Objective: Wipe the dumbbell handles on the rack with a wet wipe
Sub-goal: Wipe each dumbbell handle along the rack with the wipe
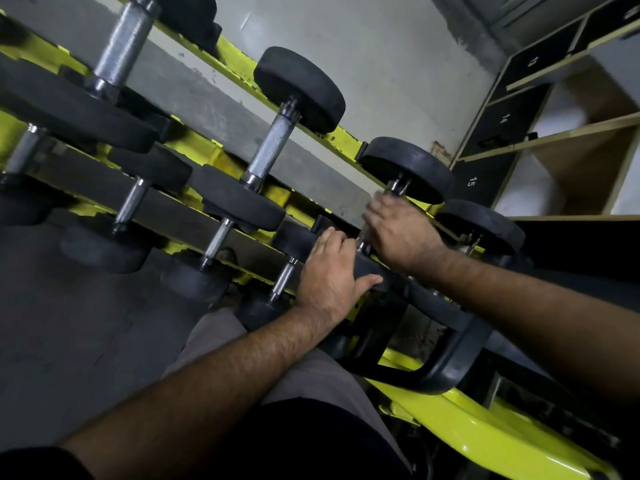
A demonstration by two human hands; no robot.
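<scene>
Rack: the yellow-painted steel dumbbell rack [460, 420] runs from far left to near right, its tiers tilted across your view.
Dumbbell in hand: the black rubber-headed dumbbell with a steel handle [408, 168] sits at the right end of the upper tier; most of its handle is hidden under your right hand.
Right hand: your right hand [401, 230] lies over that handle with its fingers [375, 211] curled down round it. It looks like a clenched grasp, though motion blur softens the outline.
Wet wipe: not visible. You may have it between palm and handle, but I cannot tell.
Left hand: your left hand [332, 271] rests on the near black head [369, 266] of the same dumbbell, fingers fairly straight and the thumb spread along its edge, bracing rather than gripping.
Neighbours: the knurled steel handle [268, 150] of the next dumbbell to the left, and the thinner handles [216, 240] on the lower tier, stand bare.
Step, as I judge it: rubbing the right-end handle while steadying the weight.
Risk: push too hard along the handle and the dumbbell could roll or shift in its cradle, nipping your left fingers against the rail.
Risk: a bunched wipe could leave the ends by the collars untouched.
Risk: a wet handle may slip in your grip.
</scene>
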